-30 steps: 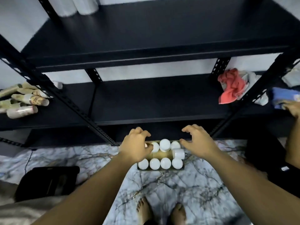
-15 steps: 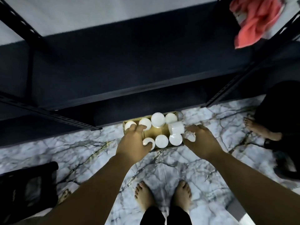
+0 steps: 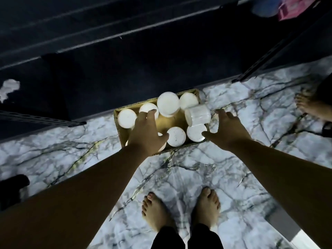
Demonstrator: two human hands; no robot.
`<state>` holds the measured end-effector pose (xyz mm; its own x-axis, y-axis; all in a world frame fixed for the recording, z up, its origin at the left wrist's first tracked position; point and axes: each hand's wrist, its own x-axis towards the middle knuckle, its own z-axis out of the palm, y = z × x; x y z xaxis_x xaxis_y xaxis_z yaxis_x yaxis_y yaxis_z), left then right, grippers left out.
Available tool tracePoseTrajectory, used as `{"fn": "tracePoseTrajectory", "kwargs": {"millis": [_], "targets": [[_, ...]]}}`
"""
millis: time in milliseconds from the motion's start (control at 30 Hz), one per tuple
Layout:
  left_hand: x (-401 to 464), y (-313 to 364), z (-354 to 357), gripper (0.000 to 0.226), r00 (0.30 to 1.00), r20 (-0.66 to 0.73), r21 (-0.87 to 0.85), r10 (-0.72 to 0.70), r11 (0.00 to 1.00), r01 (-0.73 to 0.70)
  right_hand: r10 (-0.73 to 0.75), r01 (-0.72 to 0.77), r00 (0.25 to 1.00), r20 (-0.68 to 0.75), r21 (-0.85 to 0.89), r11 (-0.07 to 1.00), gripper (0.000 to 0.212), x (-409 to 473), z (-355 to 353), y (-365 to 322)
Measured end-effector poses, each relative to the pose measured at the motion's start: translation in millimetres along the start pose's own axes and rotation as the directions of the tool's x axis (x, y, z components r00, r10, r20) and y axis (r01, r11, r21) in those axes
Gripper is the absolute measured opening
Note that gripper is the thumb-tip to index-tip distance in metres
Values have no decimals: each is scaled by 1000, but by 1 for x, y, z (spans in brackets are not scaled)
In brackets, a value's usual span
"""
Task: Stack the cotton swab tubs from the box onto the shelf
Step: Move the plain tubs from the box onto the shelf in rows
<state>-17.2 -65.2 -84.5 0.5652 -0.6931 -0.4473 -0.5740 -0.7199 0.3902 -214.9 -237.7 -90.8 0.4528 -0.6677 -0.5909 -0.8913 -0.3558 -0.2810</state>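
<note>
A cardboard box sits on the marble floor against the dark shelf unit. It holds several round white-lidded cotton swab tubs; one tub lies on its side at the right. My left hand reaches down over the box's left half, fingers spread over a tub that it mostly hides. My right hand hovers at the box's right edge, fingers spread, its thumb by the tub at the front right.
My bare feet stand on the marble floor just behind the box. Another person's foot is at the right edge. A dark object lies on the floor at the left. Pink and blue items rest on the shelf at the top right.
My view has tilted down and closer to the box. Both hands have dropped from above the box to its tubs, the right hand spreading at the box's right edge.
</note>
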Motion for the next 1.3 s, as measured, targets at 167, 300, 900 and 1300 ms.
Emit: {"fn": "tracePoseTrajectory", "kwargs": {"millis": [167,300,900,1300], "targets": [[61,-13,38,103,989,-27,86,146,986,-144,4,-5,1000,-30,-35,999,97,47,37,2],[105,-16,60,107,974,-2,137,228,964,-226,0,-4,998,-62,-63,998,106,76,66,2],[44,7,2,88,998,67,-124,6,992,3,-230,239,965,-123,68,969,115,7,6,-14],[-169,93,-258,57,993,-89,-386,77,916,-106,-478,496,865,-153,117,861,101,-223,-243,-82]]}}
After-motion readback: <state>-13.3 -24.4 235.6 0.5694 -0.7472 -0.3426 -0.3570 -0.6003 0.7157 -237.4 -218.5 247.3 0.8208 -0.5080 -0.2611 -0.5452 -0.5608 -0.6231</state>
